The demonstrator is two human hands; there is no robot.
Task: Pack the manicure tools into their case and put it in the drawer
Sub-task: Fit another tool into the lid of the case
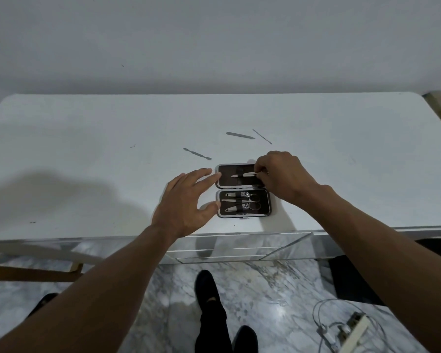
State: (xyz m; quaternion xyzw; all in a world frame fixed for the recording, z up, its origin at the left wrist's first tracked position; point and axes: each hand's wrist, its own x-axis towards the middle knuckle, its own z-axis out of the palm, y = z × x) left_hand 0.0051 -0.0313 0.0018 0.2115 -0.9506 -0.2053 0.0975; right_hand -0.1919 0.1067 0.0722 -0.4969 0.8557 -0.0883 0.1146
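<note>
Manicure case point(243, 190) lying open flat near the front edge of the white bench point(87, 138), far half above near half, dark lining in both. In the near half, strapped side by side: two nail clippers point(237, 194) and a pair of small scissors point(241, 200). Over the far half, a slim pair of tweezers point(243, 175) lying crosswise, tip pointing to 9 o'clock, its other end pinched between thumb and fingertips of the right hand point(283, 175); whether it touches the lining, cannot tell. Right hand curled closed over the case's 3 o'clock edge. Left hand point(186, 200) spread wide and holding nothing, fingertips at the 9 o'clock edge of the far half, thumb touching the 9 o'clock edge of the near half. Loose on the bench beyond the case: a cuticle pusher point(197, 153) toward 11 o'clock, a nail file point(240, 135) at 12 o'clock, a thin probe point(262, 136) just beside the file toward 1 o'clock. Below the bench's front edge, mirrored drawer fronts point(239, 247). On the marble floor point(148, 309), dark shoes point(209, 291) and, toward 5 o'clock, a tangle of cable point(341, 324)
</note>
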